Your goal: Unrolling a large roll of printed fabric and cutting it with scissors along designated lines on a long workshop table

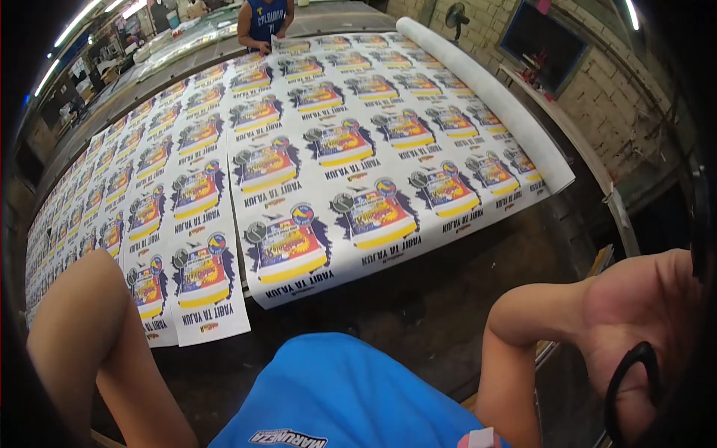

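My right hand [642,321] is raised very close at the right edge, its palm side showing. A thin black loop [626,388] lies against it; whether the fingers hold it is hidden, as they run out of view. At the left my bent left arm [82,313] rises and folds back, and its hand is outside the picture. Both arms are apart from the white printed sheet [310,201], which bears rows of colourful repeated designs. Printed strips [213,325] lie along its left side, their near ends hanging over the table's front edge.
A thick white roll [485,97] lies along the sheet's right side. Across the table a person in a blue sleeveless jersey [263,22] has hands at the sheet's far edge. A wooden ledge [556,116] runs along the brick wall, with a fan [456,19] behind.
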The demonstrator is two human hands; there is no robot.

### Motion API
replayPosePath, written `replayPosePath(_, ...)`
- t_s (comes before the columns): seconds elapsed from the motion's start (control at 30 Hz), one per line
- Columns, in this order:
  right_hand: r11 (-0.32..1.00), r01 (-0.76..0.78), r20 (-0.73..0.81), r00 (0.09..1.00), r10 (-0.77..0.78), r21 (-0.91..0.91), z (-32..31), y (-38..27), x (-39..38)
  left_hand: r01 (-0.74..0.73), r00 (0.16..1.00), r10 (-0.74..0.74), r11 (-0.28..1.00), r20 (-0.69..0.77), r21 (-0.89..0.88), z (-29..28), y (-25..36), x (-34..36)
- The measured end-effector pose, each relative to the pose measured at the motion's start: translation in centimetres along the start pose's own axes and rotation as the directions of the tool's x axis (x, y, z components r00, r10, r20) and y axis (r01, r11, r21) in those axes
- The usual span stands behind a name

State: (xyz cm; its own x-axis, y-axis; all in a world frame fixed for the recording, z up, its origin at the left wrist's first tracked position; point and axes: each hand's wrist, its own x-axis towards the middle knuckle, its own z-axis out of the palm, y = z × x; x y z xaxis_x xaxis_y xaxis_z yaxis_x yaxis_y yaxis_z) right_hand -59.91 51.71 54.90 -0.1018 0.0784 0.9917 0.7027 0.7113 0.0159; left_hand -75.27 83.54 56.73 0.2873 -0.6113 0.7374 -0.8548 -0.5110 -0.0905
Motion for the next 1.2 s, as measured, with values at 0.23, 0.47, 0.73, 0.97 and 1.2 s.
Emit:
replayPosePath(0.23, 0.935, -0.355, -0.435, 0.839, 0.327, 0.019, 0.3, 3.8, -13.6, 0.416, 0.873, -0.449, 0.89, -0.193, -0.189, 2.0, -1.4, -5.1)
replayPosePath(0.47, -0.365, -0.86, -0.356, -0.486, 0.798, 0.356, 9.2, -2.9, -41.2, 0.525, -0.252, -0.491, -0.793, 0.834, -0.308, 30.1, -0.4, -32.0)
replayPosePath(0.73, -0.635, -0.692, 0.199, -0.608, 0.769, 0.342, 12.6, -5.6, -49.8, -0.33, -0.463, -0.624, -0.538, 0.63, -0.776, 40.2, 1.9, -43.9)
replayPosePath(0.97, -0.593, -0.694, 0.251, -0.539, 0.804, 0.409, 12.7, -0.2, -46.6, -0.251, -0.452, -0.541, -0.686, 0.709, -0.683, 34.4, 6.7, -42.4)
replayPosePath(1.2, -0.624, -0.743, 0.164, -0.603, 0.781, 0.24, 11.8, 0.0, -42.9, 0.221, -0.5, -0.56, -0.82, 0.66, -0.529, 29.3, 7.1, -40.5)
